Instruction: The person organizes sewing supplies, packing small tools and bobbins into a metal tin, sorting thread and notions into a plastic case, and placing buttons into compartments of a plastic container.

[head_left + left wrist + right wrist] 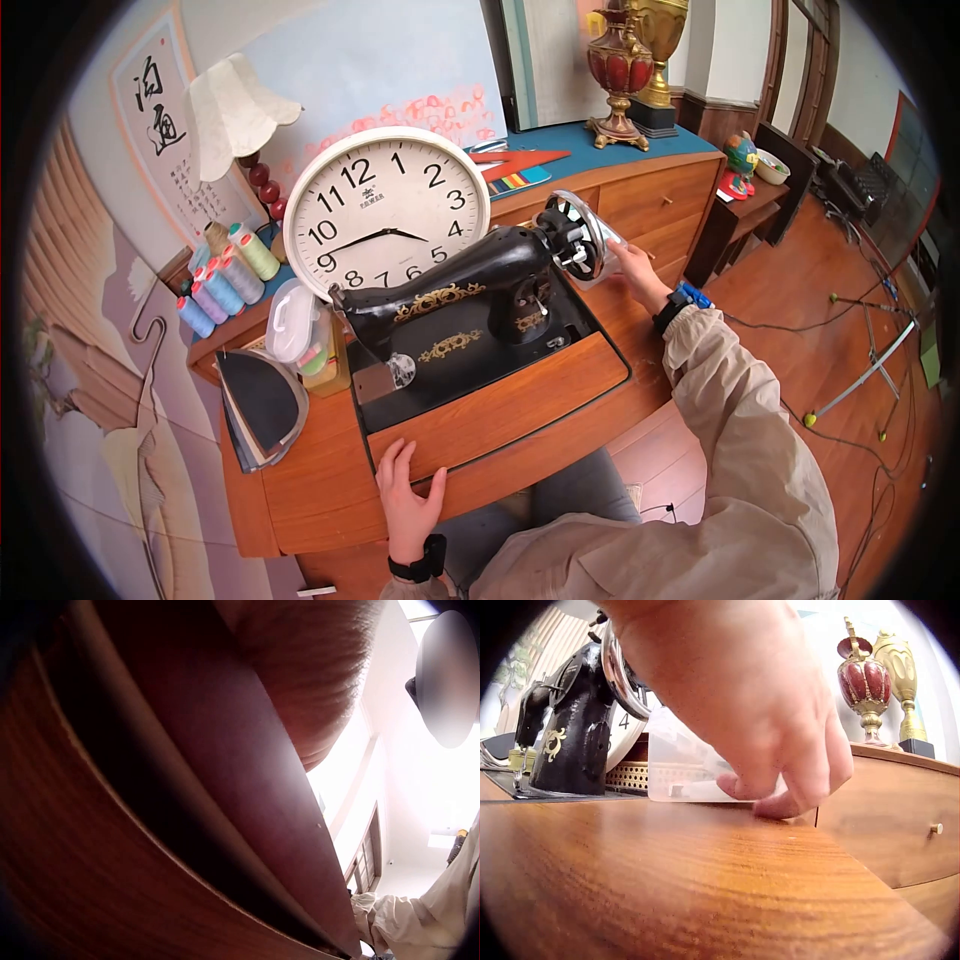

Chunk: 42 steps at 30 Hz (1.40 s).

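Note:
A black sewing machine [450, 285] with gold ornament is set into a wooden sewing table [320, 505]. In the head view my left hand [408, 510] rests on the table's front edge with its fingers spread, just before the machine's bed. The left wrist view shows part of that hand [315, 675] close up against the table edge. Beyond the shiny handwheel [572, 238], my right hand [640, 272] reaches down to the tabletop. In the right wrist view its curled fingers and thumb hold the end of a translucent plastic box [676, 761] standing on the wood.
Behind the machine leans a big round clock [385, 205]. To the left are thread spools [240, 275], a lidded plastic container [295, 325] and dark fanned sheets [262, 400]. A wooden cabinet [640, 215] bears a red-gold vase [618, 75]. Cables lie on the floor at right.

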{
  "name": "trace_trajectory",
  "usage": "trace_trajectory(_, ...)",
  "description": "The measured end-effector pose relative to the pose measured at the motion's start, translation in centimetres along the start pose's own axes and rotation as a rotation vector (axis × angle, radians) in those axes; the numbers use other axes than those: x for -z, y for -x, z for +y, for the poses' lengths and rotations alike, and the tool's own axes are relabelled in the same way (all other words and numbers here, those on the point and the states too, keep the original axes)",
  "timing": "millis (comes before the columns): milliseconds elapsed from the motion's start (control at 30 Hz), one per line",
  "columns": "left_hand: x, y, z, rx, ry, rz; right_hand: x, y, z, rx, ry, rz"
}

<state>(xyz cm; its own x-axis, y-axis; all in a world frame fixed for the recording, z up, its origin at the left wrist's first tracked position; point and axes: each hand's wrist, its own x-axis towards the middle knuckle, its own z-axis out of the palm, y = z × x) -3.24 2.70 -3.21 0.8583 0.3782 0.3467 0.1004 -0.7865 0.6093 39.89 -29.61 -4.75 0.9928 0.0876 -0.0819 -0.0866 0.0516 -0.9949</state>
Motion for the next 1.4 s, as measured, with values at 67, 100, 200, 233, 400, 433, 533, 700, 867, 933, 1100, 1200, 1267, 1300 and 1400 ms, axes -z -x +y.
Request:
trace_trajectory(67,0.0,0.0,0.1,0.006,-0.009,0.004,0.1,-0.3,-0.2,-0.004,0.312,0.047)
trace_trajectory(100,0.0,0.0,0.1,0.003,0.006,0.001,0.3,-0.5,0.1,-0.004,0.314,0.039)
trace_trajectory(200,0.0,-0.1,-0.1,0.012,0.031,0.015,0.3,-1.0,0.8,0.135,0.329,0.124)
trace_trajectory(233,-0.1,-0.1,-0.2,0.005,0.045,0.011,0.7,-2.1,2.2,0.197,0.349,0.131)
trace_trajectory(400,-0.1,-0.2,-0.3,-0.024,0.024,0.036,1.3,-1.4,1.3,0.209,0.343,0.024)
trace_trajectory(433,0.0,-0.1,-0.4,-0.001,0.016,0.054,2.5,-3.7,3.2,0.234,0.293,0.086)
trace_trajectory(533,-0.1,-0.1,-0.6,-0.017,0.062,0.036,2.1,-0.2,0.2,0.221,0.258,0.16)
trace_trajectory(700,-0.1,-0.1,-0.8,-0.027,0.06,0.047,3.7,2.2,1.4,0.235,0.236,0.196)
trace_trajectory(867,-0.1,-0.1,-1.0,-0.057,0.075,0.064,4.2,5.2,2.4,0.295,0.206,0.129)
trace_trajectory(933,-0.3,-0.1,-1.2,-0.06,0.067,0.067,2.8,7.2,1.3,0.219,0.166,0.072)
trace_trajectory(1100,-0.4,-0.1,-1.1,-0.042,0.089,0.055,0.9,10.0,0.9,0.026,0.164,-0.11)
trace_trajectory(1200,-0.4,-0.1,-1.1,-0.044,0.091,0.063,0.0,10.6,1.6,0.082,0.387,-0.315)
trace_trajectory(1267,-0.6,-0.1,-1.3,-0.047,0.095,0.06,-0.3,11.3,1.8,0.207,0.574,-0.323)
trace_trajectory(1300,-0.6,-0.1,-1.4,-0.045,0.094,0.063,-1.0,12.1,1.6,0.333,0.763,-0.334)
trace_trajectory(1400,-0.6,-0.2,-1.3,-0.042,0.09,0.061,-2.3,14.0,1.0,0.592,0.943,-0.32)
